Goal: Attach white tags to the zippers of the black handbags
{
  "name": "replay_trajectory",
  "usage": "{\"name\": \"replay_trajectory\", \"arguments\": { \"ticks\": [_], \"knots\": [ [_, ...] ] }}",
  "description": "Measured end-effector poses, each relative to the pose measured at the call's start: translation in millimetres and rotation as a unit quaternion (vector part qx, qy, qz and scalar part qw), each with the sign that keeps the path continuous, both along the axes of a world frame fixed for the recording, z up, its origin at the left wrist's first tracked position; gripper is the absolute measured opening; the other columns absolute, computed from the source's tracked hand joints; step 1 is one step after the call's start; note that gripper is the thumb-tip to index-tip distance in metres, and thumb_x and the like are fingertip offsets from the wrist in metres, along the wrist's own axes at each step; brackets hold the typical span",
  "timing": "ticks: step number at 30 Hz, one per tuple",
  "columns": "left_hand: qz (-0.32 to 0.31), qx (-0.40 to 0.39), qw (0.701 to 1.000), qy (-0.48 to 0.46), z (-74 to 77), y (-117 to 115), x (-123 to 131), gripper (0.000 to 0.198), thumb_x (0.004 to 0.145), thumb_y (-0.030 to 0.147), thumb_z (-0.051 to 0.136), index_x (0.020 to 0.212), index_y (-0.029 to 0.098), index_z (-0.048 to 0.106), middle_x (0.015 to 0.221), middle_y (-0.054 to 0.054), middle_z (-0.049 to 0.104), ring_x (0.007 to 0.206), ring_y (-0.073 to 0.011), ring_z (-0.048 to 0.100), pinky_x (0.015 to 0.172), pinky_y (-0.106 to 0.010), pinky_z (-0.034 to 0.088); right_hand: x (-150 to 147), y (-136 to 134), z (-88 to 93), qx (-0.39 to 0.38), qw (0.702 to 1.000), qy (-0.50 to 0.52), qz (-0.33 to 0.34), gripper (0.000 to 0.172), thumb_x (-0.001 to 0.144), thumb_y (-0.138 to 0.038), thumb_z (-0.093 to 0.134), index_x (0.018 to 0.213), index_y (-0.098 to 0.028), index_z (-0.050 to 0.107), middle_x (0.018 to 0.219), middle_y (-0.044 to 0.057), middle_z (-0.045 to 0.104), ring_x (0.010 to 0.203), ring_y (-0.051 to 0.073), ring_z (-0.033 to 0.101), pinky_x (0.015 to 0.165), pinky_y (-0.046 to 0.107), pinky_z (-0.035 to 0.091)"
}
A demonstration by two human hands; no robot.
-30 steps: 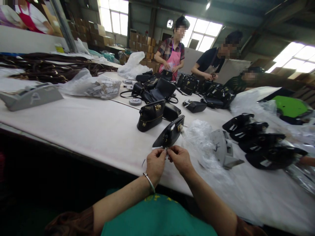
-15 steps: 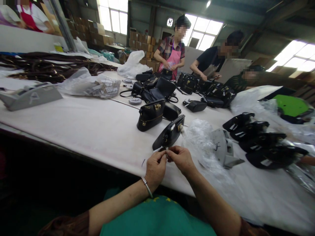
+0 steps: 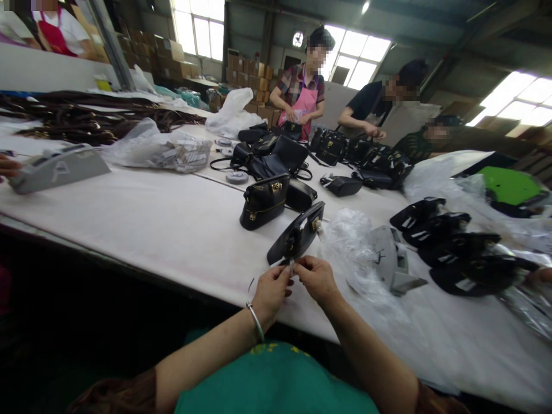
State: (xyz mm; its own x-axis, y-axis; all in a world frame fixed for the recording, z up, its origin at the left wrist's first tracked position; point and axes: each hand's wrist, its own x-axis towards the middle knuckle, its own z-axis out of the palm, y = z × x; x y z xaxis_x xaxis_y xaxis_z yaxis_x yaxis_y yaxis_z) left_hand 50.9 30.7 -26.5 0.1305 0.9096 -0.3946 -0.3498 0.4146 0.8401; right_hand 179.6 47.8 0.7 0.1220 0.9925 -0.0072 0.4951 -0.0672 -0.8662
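My left hand [image 3: 272, 290] and my right hand [image 3: 317, 279] meet fingertip to fingertip at the near side of a black bag [image 3: 297, 234]. Both pinch a small whitish strip [image 3: 291, 265] at the bag's lower edge; its exact shape is too small to tell. The bag leans on the table, with a gold clasp partly wrapped in white on its right side. Just behind it stands another black bag [image 3: 264, 201] with gold hardware, upright.
Clear plastic wrap [image 3: 351, 244] and a grey tape dispenser [image 3: 394, 261] lie on the white table [image 3: 150, 224] to the right, beside a row of black bags [image 3: 474, 273]. Across the table, people handle more bags. Another dispenser [image 3: 60, 169] is at left, a person's hand [image 3: 8, 165] beside it.
My left hand has shifted slightly left and its lower fingers have loosened. A person's hand has appeared at the far left. The dark-shirted person's hands have come together.
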Motion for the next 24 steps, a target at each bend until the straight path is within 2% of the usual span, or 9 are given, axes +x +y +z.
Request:
{"name": "replay_trajectory", "arguments": {
  "ticks": [4, 10, 12, 16, 20, 24],
  "knots": [
    [-0.007, -0.052, 0.994, -0.095, 4.0, 2.4, -1.8, 0.037, 0.07, 0.044, 0.079, 0.091, 0.015, 0.073, 0.086, -0.005, 0.065, 0.076, -0.0121, 0.061, 0.06, -0.02, 0.044, -1.4, -1.2, 2.8, 0.01, 0.999, -0.031, 0.016, 0.019, 0.078, -0.032, 0.059, 0.068, -0.019, 0.07, 0.065, 0.002, 0.069, 0.064, 0.018, 0.063, 0.061, 0.027, 0.046],
    [-0.009, -0.081, 0.989, -0.124, 6.3, 8.2, -4.7, 0.035, 0.064, 0.038, 0.085, 0.083, 0.013, 0.069, 0.076, -0.002, 0.062, 0.067, -0.0089, 0.058, 0.058, -0.018, 0.044, -2.5, -9.4, 4.2, 0.116, 0.968, -0.216, 0.045, 0.027, 0.088, -0.03, 0.05, 0.068, -0.02, 0.064, 0.069, 0.006, 0.067, 0.066, 0.018, 0.058, 0.064, 0.028, 0.041],
    [-0.021, -0.084, 0.989, -0.124, 6.5, 10.4, -5.1, 0.033, 0.067, 0.036, 0.084, 0.083, 0.012, 0.067, 0.075, -0.003, 0.063, 0.065, -0.009, 0.059, 0.057, -0.019, 0.046, 0.0, -10.1, 4.1, 0.116, 0.975, -0.187, 0.034, 0.03, 0.091, -0.033, 0.048, 0.07, -0.02, 0.064, 0.069, 0.005, 0.067, 0.065, 0.018, 0.058, 0.064, 0.028, 0.041],
    [-0.047, -0.081, 0.985, -0.142, 6.2, 12.9, -4.3, 0.033, 0.071, 0.037, 0.082, 0.084, 0.012, 0.065, 0.081, -0.005, 0.065, 0.062, -0.008, 0.059, 0.053, -0.019, 0.046, 3.3, -6.8, 7.9, 0.063, 0.994, -0.087, 0.018, 0.03, 0.09, -0.04, 0.052, 0.076, -0.019, 0.068, 0.069, 0.003, 0.069, 0.065, 0.017, 0.061, 0.062, 0.026, 0.043],
    [-0.051, -0.062, 0.985, -0.15, 5.3, 13.1, -2.7, 0.033, 0.072, 0.038, 0.082, 0.079, 0.011, 0.064, 0.068, -0.001, 0.059, 0.056, -0.0057, 0.055, 0.053, -0.016, 0.045, -1.2, -2.1, 10.8, 0.012, 0.996, -0.091, 0.019, 0.028, 0.084, -0.043, 0.061, 0.076, -0.019, 0.071, 0.072, 0.004, 0.071, 0.069, 0.02, 0.065, 0.064, 0.028, 0.046],
    [-0.044, -0.061, 0.985, -0.157, 5.0, 12.4, -2.5, 0.033, 0.071, 0.037, 0.083, 0.081, 0.011, 0.065, 0.066, 0.0, 0.057, 0.056, -0.0057, 0.054, 0.052, -0.016, 0.044, -5.0, 2.4, 4.9, -0.042, 0.997, -0.069, -0.003, 0.025, 0.079, -0.04, 0.064, 0.072, -0.018, 0.071, 0.07, 0.005, 0.072, 0.069, 0.021, 0.066, 0.064, 0.029, 0.047]
  ]
}}
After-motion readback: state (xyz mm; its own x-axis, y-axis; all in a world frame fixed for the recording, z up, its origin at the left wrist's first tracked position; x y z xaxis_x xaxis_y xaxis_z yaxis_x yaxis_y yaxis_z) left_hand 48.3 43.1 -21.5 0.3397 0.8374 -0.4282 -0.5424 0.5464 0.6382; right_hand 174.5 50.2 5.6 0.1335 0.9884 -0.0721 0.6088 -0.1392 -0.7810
